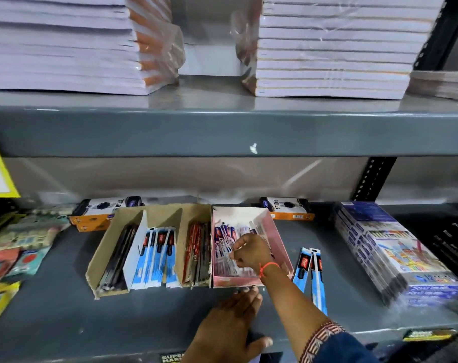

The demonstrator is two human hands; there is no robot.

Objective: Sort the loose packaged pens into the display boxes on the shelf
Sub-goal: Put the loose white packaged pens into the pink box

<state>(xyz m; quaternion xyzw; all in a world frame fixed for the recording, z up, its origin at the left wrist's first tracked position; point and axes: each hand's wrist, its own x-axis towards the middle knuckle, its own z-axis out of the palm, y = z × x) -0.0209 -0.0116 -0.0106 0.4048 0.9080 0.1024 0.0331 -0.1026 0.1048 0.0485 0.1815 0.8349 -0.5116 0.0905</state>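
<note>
Right hand (250,251) at centre frame, inside pink display box (281,247), fingers pinched narrow on pen packets (224,242) standing there. Left hand (230,320) lower centre, flat on shelf (65,310), fingers spread, fingertips touching box front, holding nothing. Two loose blue pen packs (310,273) lie just right of box. Brown divided box (112,247) left of centre holds black, blue, red packs. Packs likely light, thin, slick, bendy; best pinched mid-length by edges.
</note>
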